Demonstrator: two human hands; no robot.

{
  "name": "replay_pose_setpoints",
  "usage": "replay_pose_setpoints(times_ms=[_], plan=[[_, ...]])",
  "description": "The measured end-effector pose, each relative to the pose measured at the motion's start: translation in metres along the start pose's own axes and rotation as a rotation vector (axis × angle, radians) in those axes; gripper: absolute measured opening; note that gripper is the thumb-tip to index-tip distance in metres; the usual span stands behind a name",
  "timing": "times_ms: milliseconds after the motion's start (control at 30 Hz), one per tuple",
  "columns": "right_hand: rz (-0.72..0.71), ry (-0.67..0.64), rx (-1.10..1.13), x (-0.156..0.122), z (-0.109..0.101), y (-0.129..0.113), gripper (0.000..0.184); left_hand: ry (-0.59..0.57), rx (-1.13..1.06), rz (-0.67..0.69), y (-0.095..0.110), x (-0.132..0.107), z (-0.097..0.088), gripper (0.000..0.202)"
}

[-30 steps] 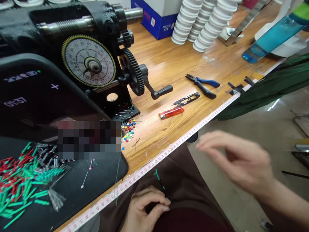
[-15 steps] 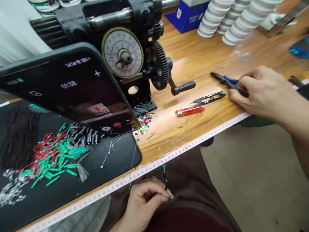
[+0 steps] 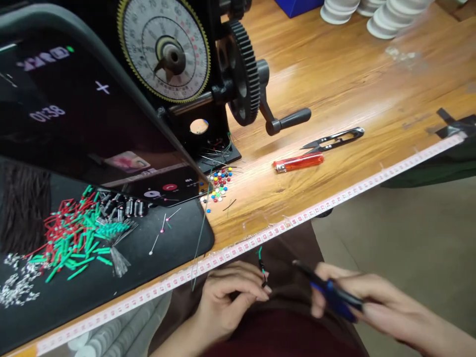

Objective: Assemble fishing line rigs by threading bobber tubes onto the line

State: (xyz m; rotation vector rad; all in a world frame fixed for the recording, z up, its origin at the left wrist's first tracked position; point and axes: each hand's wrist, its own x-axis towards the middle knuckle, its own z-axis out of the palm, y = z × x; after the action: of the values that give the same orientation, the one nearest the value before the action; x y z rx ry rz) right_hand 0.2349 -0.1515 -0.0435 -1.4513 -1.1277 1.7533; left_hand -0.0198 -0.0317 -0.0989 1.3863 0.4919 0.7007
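Pinches a thin green-and-black strand (image 3: 262,266) in the left hand (image 3: 232,296) and curls right hand (image 3: 366,296) fingers around blue-and-black pliers (image 3: 332,293), just off the near edge of the table (image 3: 267,193).

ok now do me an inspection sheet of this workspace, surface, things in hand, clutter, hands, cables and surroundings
Surface: wood-grain table, measuring tape along its front edge; black mat
Things in hand: green-and-black strand; pliers, blurred
Clutter: snips, red lighter, ball-headed pins; green and red pieces on the mat
Hands: left hand pinches the strand; right hand grips the pliers
Cables: nothing seen
Surroundings: black machine with dial and crank, phone, white stacks
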Motion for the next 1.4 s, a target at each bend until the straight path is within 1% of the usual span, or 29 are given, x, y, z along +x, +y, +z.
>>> replay_pose_setpoints(times_ms=[67, 133, 233, 300, 400, 467, 700, 833, 967, 1033, 1167, 1333, 1400], plan=[[0.050, -0.120, 0.123, 0.008, 0.009, 0.003, 0.048, -0.023, 0.047, 0.041, 0.000, 0.001, 0.001, 0.013], [0.062, -0.129, 0.142, 0.013, 0.012, 0.004, 0.042, -0.031, 0.086, 0.077, 0.001, 0.001, 0.000, 0.013], [0.053, -0.155, 0.144, 0.016, 0.011, 0.006, 0.039, -0.030, 0.135, 0.121, 0.002, 0.000, 0.000, 0.013], [0.087, -0.193, 0.177, 0.017, 0.010, 0.007, 0.038, -0.029, 0.167, 0.152, 0.002, -0.001, -0.001, 0.013], [0.164, -0.234, 0.212, 0.020, 0.011, 0.009, 0.043, -0.036, 0.191, 0.190, 0.002, -0.002, -0.001, 0.013], [0.188, -0.252, 0.214, 0.022, 0.012, 0.009, 0.047, -0.051, 0.198, 0.202, 0.001, -0.001, 0.000, 0.013], [0.156, -0.249, 0.254, 0.026, 0.017, 0.004, 0.046, -0.093, 0.191, 0.200, -0.002, -0.003, 0.002, 0.014], [0.176, -0.232, 0.288, 0.026, 0.019, 0.004, 0.048, -0.076, 0.192, 0.169, -0.003, -0.006, 0.002, 0.014], [0.203, -0.217, 0.292, 0.024, 0.019, 0.006, 0.048, -0.044, 0.202, 0.168, -0.002, -0.008, 0.002, 0.015], [0.191, -0.218, 0.295, 0.024, 0.019, 0.007, 0.048, -0.052, 0.202, 0.172, -0.003, -0.010, 0.002, 0.015], [0.192, -0.211, 0.297, 0.025, 0.020, 0.007, 0.048, -0.072, 0.204, 0.170, -0.006, -0.011, 0.002, 0.021], [0.150, -0.199, 0.303, 0.028, 0.024, 0.007, 0.049, -0.065, 0.233, 0.166, -0.005, -0.010, 0.001, 0.019], [0.163, -0.177, 0.285, 0.026, 0.027, 0.009, 0.051, -0.064, 0.242, 0.156, -0.004, -0.009, 0.001, 0.019]])
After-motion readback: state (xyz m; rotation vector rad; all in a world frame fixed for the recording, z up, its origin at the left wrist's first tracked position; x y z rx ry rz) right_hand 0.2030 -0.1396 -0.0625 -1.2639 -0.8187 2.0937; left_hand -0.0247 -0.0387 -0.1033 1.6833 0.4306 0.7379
